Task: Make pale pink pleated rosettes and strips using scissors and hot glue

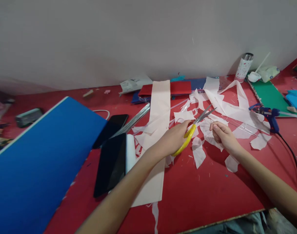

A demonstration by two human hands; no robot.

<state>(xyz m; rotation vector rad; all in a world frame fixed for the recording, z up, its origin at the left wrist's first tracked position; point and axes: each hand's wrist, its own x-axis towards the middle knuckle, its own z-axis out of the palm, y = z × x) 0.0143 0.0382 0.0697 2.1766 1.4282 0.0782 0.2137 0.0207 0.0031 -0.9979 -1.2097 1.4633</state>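
Note:
My left hand (pixel 176 138) grips a pair of scissors (pixel 191 138) by the yellow handles. Its blades stand apart and point away to the right, over scraps of pale paper. Just right of the blades is my right hand (pixel 222 134), its fingers curled closed; whatever they may pinch is hidden. A pleated round pale piece (pixel 209 131) lies beneath this hand. Cut petal-like pieces (pixel 198 152) are scattered around both hands. A long pale strip (pixel 160 104) runs under my left forearm.
At the left lie a large blue board (pixel 46 156), a black tablet (pixel 110 162) and a phone (pixel 116 125). On the right are a blue glue gun (pixel 269 115) with its trailing cord, a green board (pixel 270 94) and a patterned bottle (pixel 244 68) by the wall.

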